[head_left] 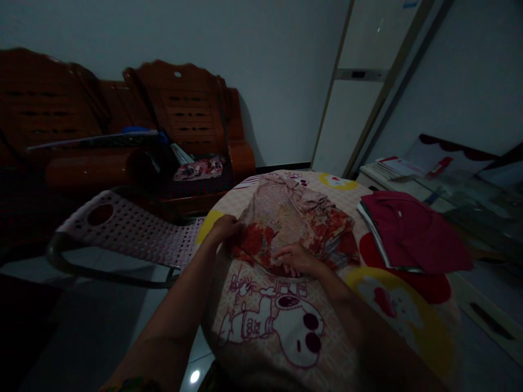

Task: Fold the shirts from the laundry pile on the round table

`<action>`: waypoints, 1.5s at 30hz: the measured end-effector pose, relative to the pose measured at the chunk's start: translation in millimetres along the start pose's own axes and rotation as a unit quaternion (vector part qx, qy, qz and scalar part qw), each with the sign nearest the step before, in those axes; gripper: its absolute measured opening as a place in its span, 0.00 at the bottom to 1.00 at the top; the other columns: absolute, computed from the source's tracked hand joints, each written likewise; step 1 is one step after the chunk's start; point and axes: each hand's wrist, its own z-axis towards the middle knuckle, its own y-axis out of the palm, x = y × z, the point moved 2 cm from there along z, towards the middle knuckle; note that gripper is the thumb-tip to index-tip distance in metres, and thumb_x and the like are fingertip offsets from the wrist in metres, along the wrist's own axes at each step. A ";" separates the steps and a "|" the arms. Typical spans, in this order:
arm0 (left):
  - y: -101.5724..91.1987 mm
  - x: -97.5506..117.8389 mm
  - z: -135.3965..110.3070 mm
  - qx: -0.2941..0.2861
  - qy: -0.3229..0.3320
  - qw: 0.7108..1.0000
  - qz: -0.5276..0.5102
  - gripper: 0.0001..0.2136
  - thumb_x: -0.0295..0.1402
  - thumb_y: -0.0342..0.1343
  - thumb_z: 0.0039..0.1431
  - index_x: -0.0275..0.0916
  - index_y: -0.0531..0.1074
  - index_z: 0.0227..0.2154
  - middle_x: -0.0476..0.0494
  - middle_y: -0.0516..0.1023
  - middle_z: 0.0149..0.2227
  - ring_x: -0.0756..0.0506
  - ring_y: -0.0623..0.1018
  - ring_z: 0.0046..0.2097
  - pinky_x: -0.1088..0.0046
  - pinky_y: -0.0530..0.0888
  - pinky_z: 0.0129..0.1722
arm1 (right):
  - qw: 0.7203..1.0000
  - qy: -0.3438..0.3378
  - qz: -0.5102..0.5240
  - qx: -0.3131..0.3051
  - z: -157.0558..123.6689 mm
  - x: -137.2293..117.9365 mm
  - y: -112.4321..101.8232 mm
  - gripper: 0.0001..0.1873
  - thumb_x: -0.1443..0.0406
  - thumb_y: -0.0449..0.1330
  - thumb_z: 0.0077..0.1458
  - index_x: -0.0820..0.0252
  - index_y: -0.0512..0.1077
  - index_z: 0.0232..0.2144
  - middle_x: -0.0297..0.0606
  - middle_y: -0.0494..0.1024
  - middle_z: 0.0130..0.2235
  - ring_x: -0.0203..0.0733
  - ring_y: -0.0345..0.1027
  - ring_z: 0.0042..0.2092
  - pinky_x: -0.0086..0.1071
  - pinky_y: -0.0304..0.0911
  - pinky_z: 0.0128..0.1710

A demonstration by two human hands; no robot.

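Observation:
A thin pinkish-grey garment (281, 209) with orange-red patterned parts is spread, partly wrinkled, over a round table. My left hand (227, 226) is closed at the garment's left edge, its fingertips partly hidden against the cloth. Near the front edge, my right hand (298, 259) rests on the fabric, its fingers loosely bent and apart. Beneath the garment lies a tablecloth (245, 296) printed with cartoon dogs and yellow and red patches.
A stack of folded clothes (412, 231), dark red on top, sits at the table's right. A woven chair (139, 228) stands left. Behind are a carved wooden sofa (183, 109) and a tall white cabinet-like unit (347, 114). A side table (402, 182) holds papers.

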 end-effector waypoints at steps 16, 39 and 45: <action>13.0 -17.6 -45.6 0.041 0.035 0.994 -0.096 0.16 0.38 0.50 0.60 0.35 0.78 0.41 0.37 0.82 0.44 0.42 0.80 0.44 0.71 0.73 0.42 | 0.999 -0.034 0.014 0.029 -2.9 11.2 0.0 0.14 0.64 0.58 0.57 0.63 0.78 0.43 0.28 0.73 0.21 0.30 0.63 0.18 0.23 0.55 0.18; 51.7 173.0 -29.5 -0.033 0.417 0.908 -0.023 0.13 0.30 0.51 0.64 0.39 0.77 0.46 0.39 0.81 0.49 0.41 0.79 0.51 0.67 0.73 0.53 | 0.777 0.082 -0.465 0.416 -98.8 35.6 -105.7 0.14 0.61 0.64 0.58 0.62 0.74 0.44 0.51 0.79 0.46 0.49 0.72 0.50 0.34 0.62 0.47; 109.1 177.4 -29.3 0.058 0.466 0.881 -0.060 0.16 0.32 0.51 0.65 0.37 0.71 0.54 0.34 0.75 0.56 0.39 0.73 0.58 0.58 0.69 0.61 | 0.777 0.153 -0.432 0.431 -101.9 45.1 -113.9 0.14 0.71 0.53 0.58 0.63 0.76 0.43 0.49 0.81 0.43 0.47 0.74 0.45 0.32 0.61 0.43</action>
